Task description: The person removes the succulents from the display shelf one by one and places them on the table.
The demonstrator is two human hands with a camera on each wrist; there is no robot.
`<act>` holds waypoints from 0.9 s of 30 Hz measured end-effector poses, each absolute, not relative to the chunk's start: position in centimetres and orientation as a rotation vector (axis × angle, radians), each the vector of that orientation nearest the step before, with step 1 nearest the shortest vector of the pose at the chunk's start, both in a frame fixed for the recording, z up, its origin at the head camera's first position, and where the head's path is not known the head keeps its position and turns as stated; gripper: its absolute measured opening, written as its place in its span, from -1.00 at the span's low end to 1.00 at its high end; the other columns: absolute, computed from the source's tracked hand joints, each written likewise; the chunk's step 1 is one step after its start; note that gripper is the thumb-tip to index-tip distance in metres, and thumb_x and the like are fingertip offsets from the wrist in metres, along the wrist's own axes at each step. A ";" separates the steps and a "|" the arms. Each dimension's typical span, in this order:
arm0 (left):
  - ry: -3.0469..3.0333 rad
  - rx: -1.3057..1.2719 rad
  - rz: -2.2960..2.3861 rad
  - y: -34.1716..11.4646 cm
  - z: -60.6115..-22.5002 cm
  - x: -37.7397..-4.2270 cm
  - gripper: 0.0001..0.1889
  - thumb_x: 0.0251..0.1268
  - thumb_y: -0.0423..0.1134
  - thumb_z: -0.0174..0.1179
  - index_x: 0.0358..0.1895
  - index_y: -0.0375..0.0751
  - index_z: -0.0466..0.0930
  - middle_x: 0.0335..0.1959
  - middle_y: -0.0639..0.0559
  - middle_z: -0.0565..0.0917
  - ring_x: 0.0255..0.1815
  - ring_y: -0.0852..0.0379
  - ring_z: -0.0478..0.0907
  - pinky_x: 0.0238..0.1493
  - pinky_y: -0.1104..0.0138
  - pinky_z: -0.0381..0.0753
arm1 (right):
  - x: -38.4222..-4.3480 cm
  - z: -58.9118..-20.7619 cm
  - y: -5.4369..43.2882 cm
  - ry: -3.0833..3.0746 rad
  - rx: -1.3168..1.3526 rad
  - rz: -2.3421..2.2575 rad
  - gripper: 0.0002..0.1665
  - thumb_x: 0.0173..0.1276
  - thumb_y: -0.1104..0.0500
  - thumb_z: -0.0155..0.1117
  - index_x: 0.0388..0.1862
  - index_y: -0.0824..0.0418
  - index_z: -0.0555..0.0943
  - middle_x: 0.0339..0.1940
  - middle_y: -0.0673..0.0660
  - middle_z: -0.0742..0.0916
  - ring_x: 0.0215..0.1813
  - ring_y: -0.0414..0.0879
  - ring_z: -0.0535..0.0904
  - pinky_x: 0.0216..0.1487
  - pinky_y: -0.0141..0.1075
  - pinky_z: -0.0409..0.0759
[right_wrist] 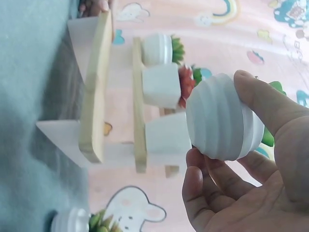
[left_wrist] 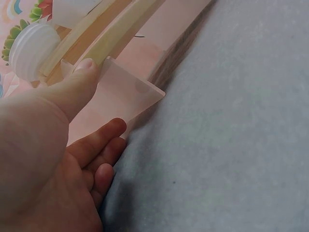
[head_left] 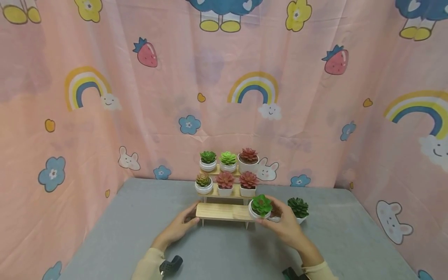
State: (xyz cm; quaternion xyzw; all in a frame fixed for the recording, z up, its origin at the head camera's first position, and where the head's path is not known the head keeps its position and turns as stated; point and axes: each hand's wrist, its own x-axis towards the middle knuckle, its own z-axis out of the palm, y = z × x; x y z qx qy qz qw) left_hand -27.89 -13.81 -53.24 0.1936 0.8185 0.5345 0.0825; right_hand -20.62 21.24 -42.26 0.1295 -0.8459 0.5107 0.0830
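Observation:
My right hand [head_left: 285,223] grips a white ribbed pot [right_wrist: 219,118] with a green artificial succulent [head_left: 261,205], thumb on one side and fingers on the other. In the head view it overlaps the right end of the lowest board [head_left: 224,212] of a three-tier wooden stand. At that board's left end is my left hand [head_left: 180,225], its thumb [left_wrist: 86,67] resting on the wood. Its other fingers lie loosely bent beside the translucent side panel [left_wrist: 116,92]. The middle tier carries a round pot [head_left: 204,186] and two square pots with red succulents [head_left: 225,180].
Along the top tier stand two green succulents [head_left: 208,157] and a red one [head_left: 249,155] in white pots. Right of the stand, a dark green succulent [head_left: 298,207] and a reddish one [head_left: 276,211], partly hidden by my hand, are on the grey table [head_left: 140,217]. A pink curtain [head_left: 224,136] hangs behind.

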 end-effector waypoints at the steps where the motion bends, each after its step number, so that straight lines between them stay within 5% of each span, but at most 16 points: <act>1: 2.441 0.579 1.598 -13.8 -53.2 -27.9 -0.30 0.54 -0.11 0.11 0.62 -0.14 0.09 0.46 -0.26 0.44 0.41 -0.22 0.43 0.46 -0.16 0.32 | -20.6 -42.2 21.5 -2.525 0.382 1.509 -0.24 0.21 0.21 0.54 0.37 0.33 0.48 0.10 0.28 0.74 -0.08 -0.40 0.60 -0.06 -0.28 0.67; 11: 2.439 0.590 1.596 -13.7 -53.2 -27.8 -0.30 0.54 -0.09 0.11 0.62 -0.13 0.08 0.44 -0.27 0.46 0.41 -0.22 0.42 0.46 -0.18 0.32 | -20.7 -41.7 24.7 -2.463 0.355 1.447 -0.25 0.28 0.27 0.47 0.41 0.39 0.42 0.17 0.36 0.68 -0.06 -0.48 0.55 -0.10 -0.38 0.64; 21: 2.467 0.581 1.586 -13.7 -53.4 -28.0 -0.31 0.54 -0.09 0.11 0.62 -0.14 0.09 0.42 -0.26 0.48 0.37 -0.19 0.46 0.45 -0.14 0.33 | -21.2 -41.7 28.4 -2.468 0.210 1.413 -0.23 0.37 0.20 0.41 0.49 0.32 0.35 0.05 0.07 0.66 -0.14 -0.39 0.56 -0.18 -0.45 0.62; 27: 2.470 0.594 1.578 -13.7 -53.4 -28.0 -0.30 0.54 -0.08 0.11 0.62 -0.15 0.09 0.42 -0.28 0.48 0.37 -0.22 0.45 0.45 -0.18 0.32 | -21.4 -42.1 30.1 -2.479 0.075 1.358 -0.25 0.40 0.14 0.39 0.48 0.32 0.37 0.13 0.14 0.65 -0.10 -0.51 0.51 -0.17 -0.52 0.59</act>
